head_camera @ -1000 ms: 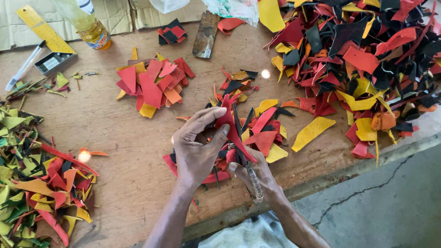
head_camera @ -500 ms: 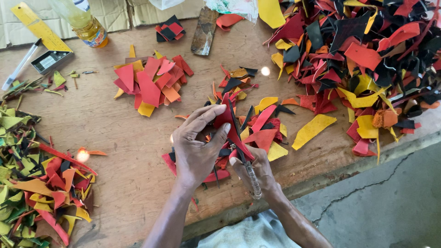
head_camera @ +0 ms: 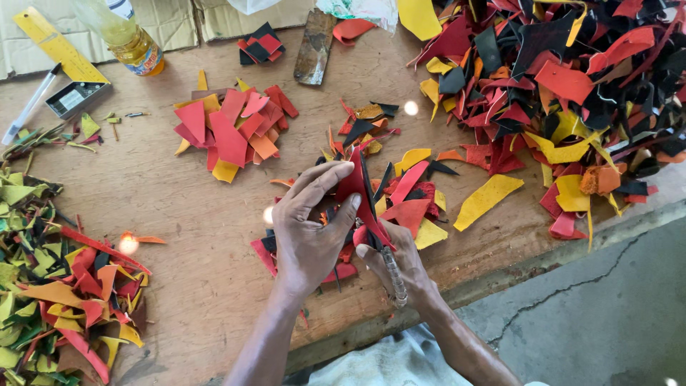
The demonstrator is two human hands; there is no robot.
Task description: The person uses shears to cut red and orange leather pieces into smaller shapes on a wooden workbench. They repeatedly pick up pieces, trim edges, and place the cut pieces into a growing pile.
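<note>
My left hand [head_camera: 309, 232] grips a red leather scrap [head_camera: 357, 187] near the front edge of the wooden table [head_camera: 179, 207], thumb and fingers pinching it upright. My right hand [head_camera: 400, 261] is closed on a pair of scissors [head_camera: 391, 270] whose metal handle shows under the palm; the blades meet the red scrap. Under both hands lies a small heap of red, yellow and black offcuts [head_camera: 407, 196].
A big pile of mixed scraps [head_camera: 572, 78] fills the back right. A sorted red and orange stack [head_camera: 229, 129] lies mid-left, trimmings [head_camera: 57, 286] heap at the left edge. A bottle [head_camera: 128, 36], yellow ruler [head_camera: 53, 44], pen [head_camera: 28, 106] and small box [head_camera: 75, 98] sit back left. Concrete floor [head_camera: 586, 307] lies right.
Both hands stay in place on the red scrap; the scissors have worked a little along it. The camera has shifted slightly.
</note>
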